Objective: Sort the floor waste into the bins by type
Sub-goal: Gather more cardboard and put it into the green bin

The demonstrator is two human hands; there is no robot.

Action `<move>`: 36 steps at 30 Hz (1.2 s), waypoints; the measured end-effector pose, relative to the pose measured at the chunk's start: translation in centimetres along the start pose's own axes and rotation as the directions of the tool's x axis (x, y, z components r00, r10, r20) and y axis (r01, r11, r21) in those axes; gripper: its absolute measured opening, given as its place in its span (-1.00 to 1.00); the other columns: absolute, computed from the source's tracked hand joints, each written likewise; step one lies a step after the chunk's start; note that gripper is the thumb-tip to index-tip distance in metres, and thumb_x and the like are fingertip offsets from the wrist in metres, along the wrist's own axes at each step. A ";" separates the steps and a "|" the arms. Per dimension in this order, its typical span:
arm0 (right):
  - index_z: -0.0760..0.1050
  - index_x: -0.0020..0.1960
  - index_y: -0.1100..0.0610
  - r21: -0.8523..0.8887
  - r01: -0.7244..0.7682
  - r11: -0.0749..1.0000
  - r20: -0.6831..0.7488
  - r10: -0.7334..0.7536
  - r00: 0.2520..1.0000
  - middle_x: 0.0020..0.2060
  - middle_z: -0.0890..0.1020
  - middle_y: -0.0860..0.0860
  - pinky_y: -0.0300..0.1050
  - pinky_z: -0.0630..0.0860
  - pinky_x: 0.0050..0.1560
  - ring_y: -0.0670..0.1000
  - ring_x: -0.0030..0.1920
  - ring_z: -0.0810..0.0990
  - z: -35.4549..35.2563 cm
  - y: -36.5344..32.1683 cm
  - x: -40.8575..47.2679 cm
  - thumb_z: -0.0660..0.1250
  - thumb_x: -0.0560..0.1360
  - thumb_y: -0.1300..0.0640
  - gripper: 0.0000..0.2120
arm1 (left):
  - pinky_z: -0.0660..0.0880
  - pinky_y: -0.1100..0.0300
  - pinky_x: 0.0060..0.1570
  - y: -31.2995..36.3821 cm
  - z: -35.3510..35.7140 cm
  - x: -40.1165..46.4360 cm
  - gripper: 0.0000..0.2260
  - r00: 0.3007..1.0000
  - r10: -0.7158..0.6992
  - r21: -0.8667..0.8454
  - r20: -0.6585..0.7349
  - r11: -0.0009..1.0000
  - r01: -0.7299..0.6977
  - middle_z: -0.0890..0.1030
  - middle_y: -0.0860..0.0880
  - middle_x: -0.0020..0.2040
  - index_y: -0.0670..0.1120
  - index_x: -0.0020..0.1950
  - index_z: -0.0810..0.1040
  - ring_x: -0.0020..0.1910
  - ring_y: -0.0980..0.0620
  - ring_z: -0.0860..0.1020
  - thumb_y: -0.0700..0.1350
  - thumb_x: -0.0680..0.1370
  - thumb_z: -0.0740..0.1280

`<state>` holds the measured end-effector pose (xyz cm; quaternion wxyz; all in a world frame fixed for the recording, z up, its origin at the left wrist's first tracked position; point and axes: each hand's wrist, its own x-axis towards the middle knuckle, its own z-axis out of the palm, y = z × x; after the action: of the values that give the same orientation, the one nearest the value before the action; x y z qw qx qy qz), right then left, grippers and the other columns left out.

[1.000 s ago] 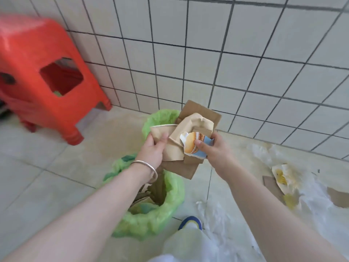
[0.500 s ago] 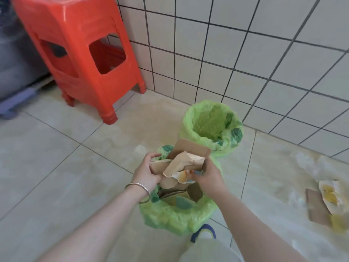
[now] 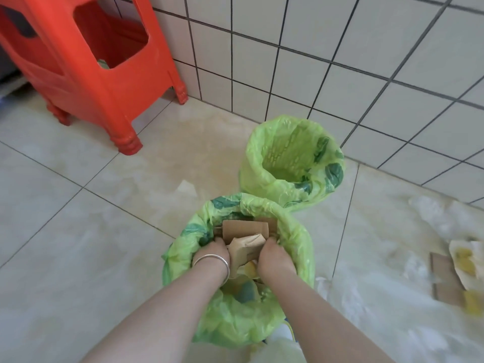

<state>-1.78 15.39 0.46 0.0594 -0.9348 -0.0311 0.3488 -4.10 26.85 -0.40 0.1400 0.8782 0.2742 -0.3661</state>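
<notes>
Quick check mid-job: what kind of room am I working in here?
Probably a tiled utility or kitchen corner: white square wall tiles, glossy beige floor tiles, and an orange plastic stool.

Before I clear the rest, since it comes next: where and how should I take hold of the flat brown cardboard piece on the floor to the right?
Probably by the cardboard piece's bare left edge, coming from the left. It lies flat, and a stained wrapper overlaps its right side, so a pinch grip on the left edge should lift it clear.

red plastic stool [image 3: 86, 66] upper left, legs on floor [image 3: 65, 231]; white tiled wall [image 3: 340, 48] behind, dark grout
</notes>
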 end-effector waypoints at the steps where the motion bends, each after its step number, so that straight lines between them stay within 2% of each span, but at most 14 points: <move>1: 0.28 0.31 0.24 -0.086 0.000 0.996 0.005 0.000 1.000 0.24 0.53 0.15 -0.04 0.44 0.25 0.12 0.26 0.52 0.6 0.0 0.5 0.21 0.58 0.13 -0.64 | 0.39 0.04 0.27 0.1 0.2 0.4 -0.65 1.000 -0.017 0.000 0.012 1.000 0.017 0.44 -0.13 0.37 -0.15 0.39 0.29 0.33 -0.11 0.45 -0.18 0.61 0.02; 4: 0.25 0.35 0.29 -0.322 0.029 0.946 0.030 -0.020 0.999 0.27 0.46 0.20 -0.01 0.37 0.33 0.15 0.31 0.45 1.2 -0.3 1.2 0.14 0.61 0.09 -0.61 | 0.39 0.03 0.26 0.4 0.8 1.3 -0.63 0.999 -0.036 0.020 0.006 0.999 0.036 0.42 -0.14 0.37 -0.15 0.42 0.24 0.33 -0.12 0.44 -0.15 0.61 0.03; 7: 0.25 0.38 0.29 -0.400 0.099 0.911 0.073 -0.076 0.994 0.29 0.43 0.19 -0.04 0.34 0.36 0.13 0.33 0.42 0.8 -0.2 1.1 0.10 0.62 0.11 -0.61 | 0.39 0.04 0.26 0.4 0.7 1.2 -0.64 1.000 -0.031 0.055 -0.002 0.998 0.031 0.43 -0.15 0.37 -0.17 0.40 0.26 0.33 -0.12 0.45 -0.20 0.60 0.03; 9: 0.25 0.38 0.26 -0.313 0.081 0.946 0.080 -0.059 0.995 0.30 0.44 0.17 -0.07 0.35 0.37 0.11 0.34 0.42 0.3 -0.3 0.7 0.12 0.61 0.15 -0.62 | 0.40 0.05 0.26 0.4 0.2 0.7 -0.64 0.999 -0.021 0.076 -0.024 0.997 0.023 0.44 -0.14 0.36 -0.18 0.38 0.32 0.32 -0.12 0.46 -0.25 0.60 0.02; 11: 0.22 0.37 0.24 -0.113 0.010 0.994 0.030 -0.007 1.000 0.32 0.43 0.15 -0.06 0.37 0.37 0.10 0.34 0.44 -0.4 -0.3 -0.2 0.18 0.57 0.18 -0.60 | 0.42 0.05 0.22 0.4 -1.0 -0.4 -0.64 0.998 0.006 0.117 -0.070 0.993 0.002 0.45 -0.12 0.35 -0.17 0.34 0.37 0.30 -0.12 0.47 -0.27 0.59 -0.02; 13: 0.19 0.37 0.23 0.046 0.030 0.998 -0.054 -0.028 0.998 0.31 0.40 0.15 -0.10 0.41 0.29 0.10 0.31 0.46 -1.6 -0.2 -1.7 0.21 0.54 0.24 -0.57 | 0.43 0.06 0.19 0.8 -2.6 -2.1 -0.64 0.988 0.069 0.201 -0.140 0.979 -0.040 0.46 -0.14 0.32 -0.18 0.32 0.39 0.29 -0.13 0.47 -0.29 0.59 -0.02; 18: 0.24 0.32 0.22 0.121 0.146 0.982 -0.204 -0.119 0.972 0.26 0.42 0.14 -0.09 0.44 0.19 0.12 0.27 0.44 -4.5 1.0 -6.2 0.23 0.51 0.31 -0.60 | 0.48 0.12 -0.01 2.8 -6.0 -8.0 -0.71 0.909 0.309 0.520 -0.281 0.845 -0.127 0.58 -0.09 0.18 -0.13 0.23 0.48 0.16 -0.10 0.57 -0.28 0.57 0.10; 21: 0.32 0.27 0.19 0.237 0.169 0.957 -0.270 -0.103 0.957 0.22 0.46 0.12 -0.06 0.45 0.13 0.13 0.23 0.45 -6.4 3.6 -8.6 0.22 0.49 0.29 -0.64 | 0.46 0.11 -0.09 5.7 -6.4 -11.0 -0.74 0.851 0.423 0.566 -0.312 0.802 -0.191 0.59 -0.06 0.14 -0.07 0.20 0.47 0.12 -0.11 0.58 -0.23 0.55 0.15; 25: 0.40 0.29 0.11 0.459 0.130 0.879 -0.329 0.032 0.944 0.20 0.54 0.09 -0.08 0.45 0.13 0.13 0.22 0.51 -9.1 10.6 -10.7 0.22 0.50 0.20 -0.65 | 0.51 0.10 -0.02 13.2 -4.5 -14.0 -0.74 0.782 0.563 0.477 -0.269 0.783 -0.400 0.59 -0.04 0.14 0.02 0.20 0.47 0.10 -0.09 0.58 -0.11 0.53 0.17; 28: 0.46 0.25 0.07 0.569 0.063 0.820 -0.340 0.165 0.926 0.18 0.59 0.08 -0.10 0.46 0.13 0.14 0.20 0.54 -10.2 17.9 -11.2 0.21 0.50 0.15 -0.68 | 0.49 0.14 -0.02 19.3 -1.0 -15.9 -0.75 0.731 0.652 0.425 -0.203 0.731 -0.534 0.59 -0.03 0.14 0.07 0.17 0.49 0.09 -0.09 0.57 -0.04 0.53 0.16; 34: 0.52 0.18 0.06 0.688 -0.041 0.725 -0.298 0.333 0.895 0.12 0.61 0.06 -0.16 0.46 -0.01 0.10 0.14 0.57 -9.4 31.1 -10.6 0.18 0.51 0.13 -0.72 | 0.49 0.17 0.07 30.2 5.1 -17.4 -0.75 0.666 0.745 0.445 -0.011 0.601 -0.664 0.57 0.04 0.16 0.12 0.17 0.49 0.13 -0.04 0.56 0.01 0.51 0.20; 36: 0.52 0.16 0.07 0.708 -0.080 0.702 -0.275 0.377 0.884 0.12 0.60 0.06 -0.14 0.46 -0.02 0.10 0.14 0.56 -8.5 34.8 -9.2 0.19 0.52 0.12 -0.74 | 0.50 0.17 0.09 34.1 7.2 -16.8 -0.75 0.660 0.750 0.413 0.044 0.588 -0.695 0.58 0.04 0.16 0.12 0.16 0.50 0.12 -0.03 0.56 0.02 0.50 0.21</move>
<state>-2.59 -20.79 8.21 0.3562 -0.8945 0.2300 0.1419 1.95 -10.34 8.24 0.0777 0.9448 -0.1778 -0.2641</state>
